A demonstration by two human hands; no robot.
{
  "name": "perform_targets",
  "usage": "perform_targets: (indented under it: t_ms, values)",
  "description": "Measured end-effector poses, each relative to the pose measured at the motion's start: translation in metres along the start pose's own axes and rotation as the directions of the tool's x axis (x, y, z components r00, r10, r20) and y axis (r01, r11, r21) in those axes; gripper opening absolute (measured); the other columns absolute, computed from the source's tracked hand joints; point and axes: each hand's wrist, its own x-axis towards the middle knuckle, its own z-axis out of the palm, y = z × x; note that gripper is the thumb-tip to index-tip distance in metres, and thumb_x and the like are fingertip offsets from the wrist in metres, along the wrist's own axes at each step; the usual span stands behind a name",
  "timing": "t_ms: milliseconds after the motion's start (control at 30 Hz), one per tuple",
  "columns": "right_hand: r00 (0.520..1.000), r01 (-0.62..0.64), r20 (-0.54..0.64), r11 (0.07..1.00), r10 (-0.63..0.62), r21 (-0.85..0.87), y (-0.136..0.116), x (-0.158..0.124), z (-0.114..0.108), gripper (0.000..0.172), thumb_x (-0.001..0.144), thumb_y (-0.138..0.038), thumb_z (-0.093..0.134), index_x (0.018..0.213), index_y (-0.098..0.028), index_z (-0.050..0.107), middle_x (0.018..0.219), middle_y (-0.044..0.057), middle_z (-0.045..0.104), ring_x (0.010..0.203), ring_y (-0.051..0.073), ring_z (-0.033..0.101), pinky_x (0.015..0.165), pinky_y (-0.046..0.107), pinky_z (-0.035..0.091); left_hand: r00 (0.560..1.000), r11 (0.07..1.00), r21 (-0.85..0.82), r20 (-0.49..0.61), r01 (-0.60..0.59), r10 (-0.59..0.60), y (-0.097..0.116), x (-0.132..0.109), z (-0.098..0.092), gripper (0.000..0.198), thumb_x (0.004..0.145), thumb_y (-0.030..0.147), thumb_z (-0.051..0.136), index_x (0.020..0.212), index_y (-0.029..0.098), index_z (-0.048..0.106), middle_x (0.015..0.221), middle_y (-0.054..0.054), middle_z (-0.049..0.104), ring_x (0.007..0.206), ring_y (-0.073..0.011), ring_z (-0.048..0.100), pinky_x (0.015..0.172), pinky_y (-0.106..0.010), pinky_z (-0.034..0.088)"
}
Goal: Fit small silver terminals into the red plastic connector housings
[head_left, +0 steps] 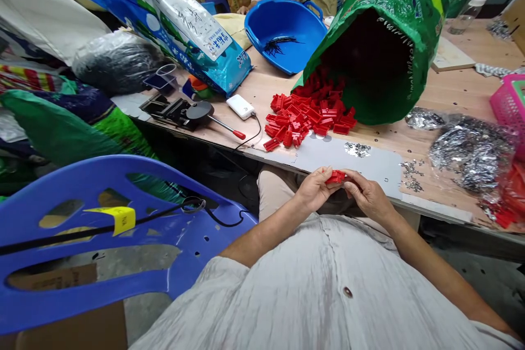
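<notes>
My left hand [314,190] and my right hand [368,194] meet just below the table's front edge, both pinched on one small red plastic piece [335,177]. A heap of the same red plastic pieces [307,115] spills onto the wooden table [455,93] from a green woven sack [381,38] lying on its side. Small silver metal bits [357,148] lie on a grey sheet [328,156] just beyond my hands.
A blue basin [287,16] with dark bits stands behind the heap, another person seated beyond it. A white power bank [241,106], a black hand tool with a red-tipped handle [188,114], clear bags of metal parts [471,147], a pink basket [511,104]. A blue plastic chair [102,240] is at my left.
</notes>
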Motion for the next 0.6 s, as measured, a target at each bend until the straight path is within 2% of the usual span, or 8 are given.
perform_targets:
  t_ms: [67,133,233,333,433,533,600]
  values:
    - [1.0,0.004,-0.028,1.0,-0.004,-0.014,-0.001,0.0,0.0,0.042,0.098,-0.046,0.038,0.133,-0.028,0.053,0.08,0.001,0.07,0.07,0.02,0.066,0.069,0.031,0.048,0.999,0.999,-0.029,-0.032,0.035,-0.035,-0.002,-0.001,0.002,0.018,0.083,0.028,0.068,0.078,0.015,0.057,0.08,-0.002,0.067,0.077,-0.0135,0.067,0.091,-0.034,0.051]
    - [0.997,0.013,-0.072,0.999,-0.016,-0.037,-0.002,0.0,0.001,0.04,0.098,-0.046,0.039,0.13,-0.029,0.056,0.095,0.004,0.073,0.08,0.021,0.068,0.073,0.032,0.05,0.997,0.997,-0.056,-0.05,0.049,-0.052,-0.005,-0.001,0.004,0.014,0.085,0.028,0.066,0.082,0.015,0.061,0.084,-0.003,0.068,0.079,-0.0139,0.067,0.095,-0.035,0.05]
    - [0.987,0.02,-0.161,0.999,-0.025,-0.033,-0.003,0.002,0.003,0.036,0.098,-0.044,0.039,0.119,-0.028,0.063,0.109,0.004,0.072,0.09,0.022,0.069,0.079,0.032,0.05,0.998,0.994,-0.104,-0.044,0.031,-0.036,-0.01,-0.001,0.007,0.014,0.085,0.027,0.066,0.082,0.014,0.062,0.084,-0.004,0.069,0.081,-0.0145,0.068,0.1,-0.037,0.048]
    - [0.977,0.024,-0.212,0.999,-0.014,0.044,-0.001,0.003,0.005,0.036,0.098,-0.045,0.038,0.108,-0.026,0.067,0.098,0.004,0.073,0.083,0.021,0.068,0.075,0.031,0.049,1.0,0.988,-0.153,-0.01,0.018,-0.02,-0.015,-0.001,0.008,0.014,0.084,0.027,0.068,0.082,0.014,0.062,0.087,-0.004,0.07,0.087,-0.0162,0.069,0.105,-0.041,0.047]
    - [0.984,0.002,-0.176,0.996,0.014,0.091,0.003,0.003,0.004,0.038,0.098,-0.047,0.038,0.109,-0.025,0.067,0.086,0.003,0.071,0.073,0.019,0.065,0.068,0.03,0.048,1.0,0.987,-0.157,0.011,0.03,-0.028,-0.015,-0.002,0.006,0.015,0.082,0.027,0.07,0.081,0.015,0.061,0.087,-0.004,0.07,0.09,-0.0172,0.069,0.107,-0.042,0.046]
    - [0.991,-0.05,-0.119,0.995,0.06,0.089,0.008,-0.002,0.001,0.043,0.099,-0.049,0.034,0.115,-0.025,0.066,0.067,0.0,0.063,0.061,0.017,0.059,0.061,0.028,0.045,0.995,0.992,-0.075,0.01,0.101,-0.101,-0.013,-0.007,-0.004,0.021,0.079,0.028,0.073,0.077,0.015,0.056,0.083,-0.004,0.07,0.091,-0.0198,0.071,0.104,-0.043,0.047]
    - [0.987,-0.079,-0.134,0.994,0.088,0.071,0.013,-0.006,-0.002,0.045,0.099,-0.049,0.033,0.117,-0.025,0.066,0.061,-0.001,0.058,0.057,0.016,0.057,0.06,0.027,0.044,0.983,0.983,0.023,-0.03,0.18,-0.179,-0.014,-0.007,-0.017,0.027,0.076,0.03,0.077,0.078,0.016,0.054,0.083,-0.004,0.07,0.087,-0.0209,0.072,0.096,-0.042,0.051]
